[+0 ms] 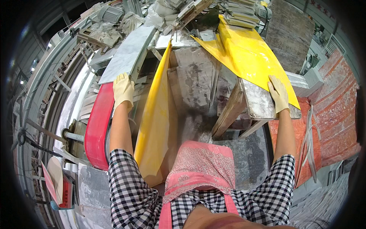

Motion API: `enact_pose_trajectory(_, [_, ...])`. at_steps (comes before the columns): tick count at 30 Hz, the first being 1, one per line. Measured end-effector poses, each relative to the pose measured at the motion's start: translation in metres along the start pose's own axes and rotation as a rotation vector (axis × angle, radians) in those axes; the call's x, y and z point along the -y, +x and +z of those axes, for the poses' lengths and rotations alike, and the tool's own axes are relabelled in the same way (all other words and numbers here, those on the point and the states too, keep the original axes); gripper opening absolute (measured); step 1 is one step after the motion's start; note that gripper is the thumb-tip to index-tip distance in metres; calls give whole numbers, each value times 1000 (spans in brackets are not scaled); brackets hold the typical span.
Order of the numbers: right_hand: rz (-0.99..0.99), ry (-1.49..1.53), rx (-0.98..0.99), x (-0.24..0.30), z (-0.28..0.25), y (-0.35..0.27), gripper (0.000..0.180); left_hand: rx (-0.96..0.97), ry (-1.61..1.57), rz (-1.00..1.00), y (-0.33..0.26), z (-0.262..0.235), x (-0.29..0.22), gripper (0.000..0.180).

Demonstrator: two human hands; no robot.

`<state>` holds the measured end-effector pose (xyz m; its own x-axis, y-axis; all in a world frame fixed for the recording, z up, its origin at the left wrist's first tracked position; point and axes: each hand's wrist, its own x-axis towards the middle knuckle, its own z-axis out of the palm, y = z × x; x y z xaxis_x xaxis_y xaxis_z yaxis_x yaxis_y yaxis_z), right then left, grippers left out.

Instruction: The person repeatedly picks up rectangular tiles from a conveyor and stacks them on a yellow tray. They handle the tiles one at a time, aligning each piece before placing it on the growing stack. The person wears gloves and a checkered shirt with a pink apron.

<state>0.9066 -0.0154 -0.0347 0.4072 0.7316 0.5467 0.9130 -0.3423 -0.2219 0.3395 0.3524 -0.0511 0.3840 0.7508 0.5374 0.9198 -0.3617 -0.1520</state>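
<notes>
My left hand (124,91), in a cream rubber glove, rests at the near end of a long pale grey stone strip (127,51), just above a red belt (100,128). Its fingers lie over the stone's corner; their undersides are hidden. On the right, my right hand (279,92), gloved alike, lies flat with fingers extended on a yellow sheet (255,55). That sheet drapes across a worn, whitish tabletop (257,97) on wooden legs. Between my arms a second yellow sheet (154,114) hangs down in a long fold, touched by neither hand.
Thin stone strips (240,13) are stacked at the far end of the yellow sheet. Dusty sacks (162,9) and a grey motor (111,13) stand at the back. An orange tarp (299,141) hangs at right. A metal shaft (74,136) juts beside the red belt.
</notes>
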Motion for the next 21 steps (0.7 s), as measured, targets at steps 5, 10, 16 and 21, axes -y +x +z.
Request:
enact_pose_trajectory(5, [-27, 7, -15, 3, -3, -1, 42, 0, 3, -6, 0, -1, -1, 39])
enact_pose_trajectory(10, [-3, -25, -16, 10, -7, 0, 40, 17, 11, -11, -1, -7, -4, 38])
enact_pose_trajectory(16, [-3, -8, -24, 5, -5, -1, 41, 46, 5, -23, -1, -10, -6, 39])
enact_pose_trajectory(21, [-25, -50, -38, 1, 0, 1, 40, -50, -2, 11, -1, -6, -4, 34])
